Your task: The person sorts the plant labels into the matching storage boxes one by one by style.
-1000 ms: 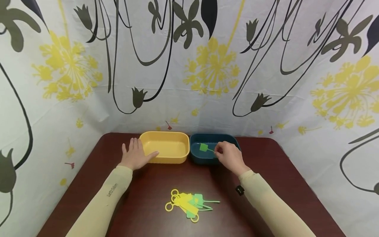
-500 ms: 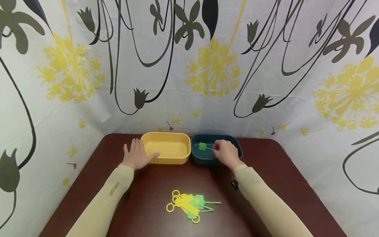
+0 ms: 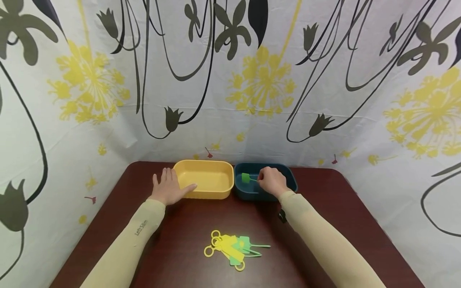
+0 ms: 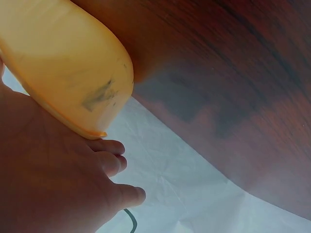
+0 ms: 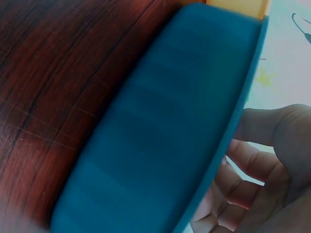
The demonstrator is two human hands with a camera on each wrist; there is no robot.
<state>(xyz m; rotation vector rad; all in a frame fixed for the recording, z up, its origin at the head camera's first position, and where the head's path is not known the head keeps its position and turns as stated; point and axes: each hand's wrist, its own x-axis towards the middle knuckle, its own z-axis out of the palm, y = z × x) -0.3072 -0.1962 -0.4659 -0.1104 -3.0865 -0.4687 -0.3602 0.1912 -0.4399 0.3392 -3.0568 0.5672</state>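
My right hand (image 3: 272,181) pinches the thin stem of a green tag (image 3: 245,178) over the dark blue bin (image 3: 266,197). The tag's square head points left, inside the bin's outline. In the right wrist view the blue bin's outer wall (image 5: 155,126) hides the fingertips and the tag. My left hand (image 3: 168,188) lies against the left end of the yellow bin (image 3: 207,194), its fingers straight and thumb spread along the near side. The left wrist view shows the palm (image 4: 48,165) touching the yellow bin's rim.
On the near table lies a pile of yellow tags (image 3: 227,245) with ring ends, overlapping green tags (image 3: 245,242) with thin stems. Both bins stand side by side at the back of the dark red table (image 3: 201,218). A patterned cloth (image 3: 223,132) hangs behind and at the sides.
My right hand has shifted slightly left and away relative to the blue bin, still pinching the green tag. The left hand stays at the yellow bin. The head view has shifted slightly.
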